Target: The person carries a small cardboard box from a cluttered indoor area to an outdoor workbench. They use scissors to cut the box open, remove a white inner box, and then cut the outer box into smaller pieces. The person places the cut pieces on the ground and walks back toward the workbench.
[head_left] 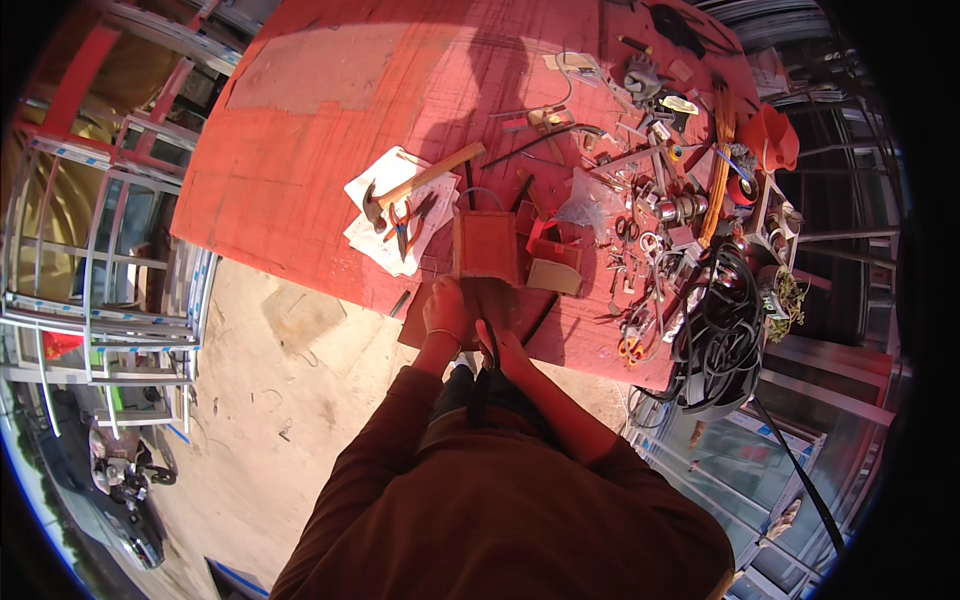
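A reddish-brown box point(487, 246) stands at the near edge of the table, straight in front of me. Against its near side is a dark brown panel point(492, 297), partly in shadow. My left hand point(445, 308) is closed at the panel's left side, and what its fingers hold is hidden. Closer to my body, my right hand point(503, 347) is closed around something dark and narrow that I cannot make out. Left of the box lie white papers point(400, 262) bearing a wooden-handled hammer point(428, 172) and orange-handled pliers point(402, 230).
The red table point(300, 170) carries a small open red box point(553, 262), a clear plastic bag point(583, 205) and scattered tools and hardware on the right. Black cable coils point(715, 330) hang at its right edge. Metal frames point(100, 240) stand left; a motorcycle point(128, 470) is farther off.
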`<state>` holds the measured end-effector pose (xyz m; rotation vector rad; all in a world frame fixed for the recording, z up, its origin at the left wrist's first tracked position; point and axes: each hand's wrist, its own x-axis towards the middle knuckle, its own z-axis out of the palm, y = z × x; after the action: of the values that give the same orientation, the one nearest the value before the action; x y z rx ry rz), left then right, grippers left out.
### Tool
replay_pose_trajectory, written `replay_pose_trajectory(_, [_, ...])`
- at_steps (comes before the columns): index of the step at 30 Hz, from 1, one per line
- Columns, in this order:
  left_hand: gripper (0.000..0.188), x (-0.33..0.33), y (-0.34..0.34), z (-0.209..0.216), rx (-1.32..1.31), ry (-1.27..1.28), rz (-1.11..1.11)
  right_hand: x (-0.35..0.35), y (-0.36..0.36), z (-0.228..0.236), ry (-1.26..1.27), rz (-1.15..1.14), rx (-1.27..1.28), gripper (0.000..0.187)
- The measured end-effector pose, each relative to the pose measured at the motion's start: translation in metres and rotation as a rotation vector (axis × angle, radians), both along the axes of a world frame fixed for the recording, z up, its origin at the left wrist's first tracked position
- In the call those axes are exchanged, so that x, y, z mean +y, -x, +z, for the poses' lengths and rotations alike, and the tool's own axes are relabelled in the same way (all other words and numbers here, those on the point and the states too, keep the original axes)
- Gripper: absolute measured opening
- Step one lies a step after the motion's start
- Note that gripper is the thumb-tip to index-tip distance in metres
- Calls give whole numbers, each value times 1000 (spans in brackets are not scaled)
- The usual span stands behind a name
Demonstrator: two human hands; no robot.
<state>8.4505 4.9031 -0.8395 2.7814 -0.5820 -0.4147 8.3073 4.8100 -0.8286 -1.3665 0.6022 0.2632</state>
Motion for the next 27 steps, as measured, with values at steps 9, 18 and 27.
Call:
replay_pose_trajectory(9, [19, -5, 3, 11, 11, -44, -44, -1, -21, 31, 363, -27, -167, 56])
replay_pose_trajectory(18, [17, -8, 2, 29, -4, 9, -119, -10, -31, 32, 204, -27, -206, 49])
replay_pose_trajectory(27, [14, -13, -6, 34, 65, -33, -91, -19, -19, 41, 175, 68, 0, 55])
